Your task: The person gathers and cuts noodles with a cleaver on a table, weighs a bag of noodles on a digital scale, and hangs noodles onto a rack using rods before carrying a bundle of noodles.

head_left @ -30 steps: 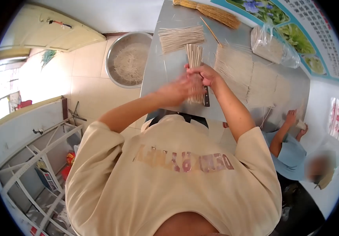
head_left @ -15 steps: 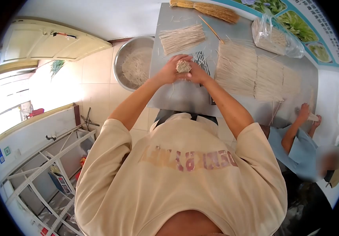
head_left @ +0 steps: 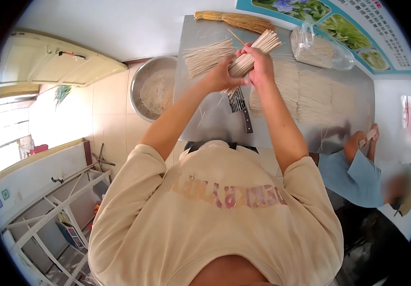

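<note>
A thick bundle of thin, pale dried noodles [head_left: 255, 53] is gripped in both my hands above the metal table [head_left: 210, 121]. It tilts, with its cut ends pointing up and to the right. My left hand [head_left: 225, 76] wraps the lower left side of the bundle. Higher on its right side, my right hand [head_left: 261, 64] has its fingers closed around it. Below the hands lies a knife [head_left: 248, 120] with a dark handle and a patterned blade, partly covered by noodle ends. A loose pile of noodles [head_left: 205, 56] rests left of the bundle.
Flat rows of noodles [head_left: 305, 97] cover the table's right side. At the back are a straw broom [head_left: 236, 20] and a plastic-bagged block [head_left: 317, 50]. A metal basin [head_left: 136, 95] with noodle bits stands left. A co-worker [head_left: 351, 174] holds something pale at the right.
The bundle has swung from end-on to a sideways tilt and moved up and right with both hands. The knife's handle now shows. The view has shifted slightly.
</note>
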Demonstrator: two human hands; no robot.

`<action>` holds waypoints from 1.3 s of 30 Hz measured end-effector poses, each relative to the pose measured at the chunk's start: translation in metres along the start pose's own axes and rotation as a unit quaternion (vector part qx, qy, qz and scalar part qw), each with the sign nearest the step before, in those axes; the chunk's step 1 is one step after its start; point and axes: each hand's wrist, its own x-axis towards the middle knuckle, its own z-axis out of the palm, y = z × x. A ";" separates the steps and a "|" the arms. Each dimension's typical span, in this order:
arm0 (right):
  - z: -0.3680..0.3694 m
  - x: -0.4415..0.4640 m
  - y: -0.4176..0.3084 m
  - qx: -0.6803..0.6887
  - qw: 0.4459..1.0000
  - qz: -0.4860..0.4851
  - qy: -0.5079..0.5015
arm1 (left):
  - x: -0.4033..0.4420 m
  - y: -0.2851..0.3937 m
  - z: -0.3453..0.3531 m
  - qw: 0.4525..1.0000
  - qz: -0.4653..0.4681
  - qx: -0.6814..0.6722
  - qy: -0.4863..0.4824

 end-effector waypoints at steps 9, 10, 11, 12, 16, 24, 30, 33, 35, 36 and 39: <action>-0.043 -0.035 -0.019 0.117 0.981 0.114 -0.104 | -0.032 0.025 0.016 0.968 -0.145 -0.146 -0.140; -0.049 -0.044 -0.023 0.167 0.954 0.143 -0.205 | -0.040 0.031 0.014 0.914 -0.172 -0.307 -0.204; -0.064 -0.046 -0.010 0.171 0.942 0.165 -0.238 | -0.047 0.036 0.016 0.827 -0.197 -0.458 -0.261; -0.073 -0.050 0.005 0.174 0.943 0.160 -0.236 | -0.050 0.033 0.021 0.827 -0.197 -0.454 -0.265; -0.079 -0.064 0.036 0.288 0.909 0.224 -0.201 | -0.058 0.010 0.039 0.736 -0.218 -0.548 -0.332; -0.064 -0.076 0.012 0.256 0.923 0.198 -0.206 | -0.068 0.051 0.036 0.625 -0.305 -0.636 -0.334; -0.066 -0.073 -0.001 0.313 0.889 0.195 -0.273 | -0.064 0.002 0.054 0.713 -0.171 -0.569 -0.373; -0.073 -0.065 0.005 0.290 0.909 0.199 -0.223 | -0.064 0.041 0.044 0.739 -0.233 -0.540 -0.328; -0.074 -0.060 0.004 0.291 0.908 0.207 -0.221 | -0.061 0.053 0.038 0.653 -0.221 -0.622 -0.372; -0.071 -0.061 0.004 0.293 0.907 0.212 -0.215 | -0.063 0.054 0.036 0.654 -0.220 -0.624 -0.367; -0.060 -0.060 -0.001 0.295 0.903 0.207 -0.234 | -0.062 0.054 0.027 0.626 -0.213 -0.645 -0.383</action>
